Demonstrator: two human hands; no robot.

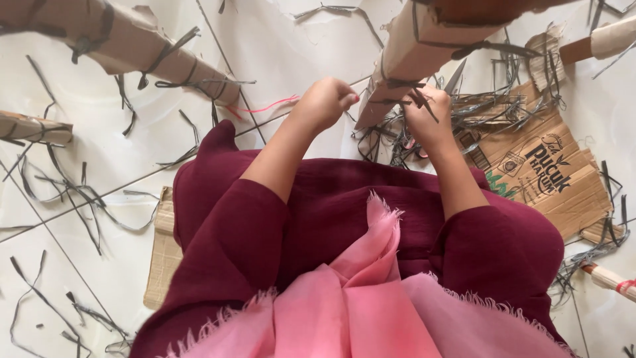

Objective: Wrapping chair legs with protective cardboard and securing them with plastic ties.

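Note:
A long bundle wrapped in brown paper (414, 50) slants down from the top right, bound with dark grey plastic strips. My left hand (326, 101) is closed, pinching a thin strip end just left of the bundle's lower end. My right hand (427, 119) grips the dark strips (414, 96) knotted at that lower end, and the tip of a pair of scissors (456, 76) pokes up beside it. Both arms reach forward from dark red sleeves over my lap.
Another paper-wrapped bundle (132, 43) lies at the top left, a smaller one (30, 126) at the left edge. Flattened cardboard (536, 172) sits to the right, another piece (162, 255) under my left knee. Cut grey strips (73, 192) litter the white tiled floor. A pink scarf (358, 305) hangs below.

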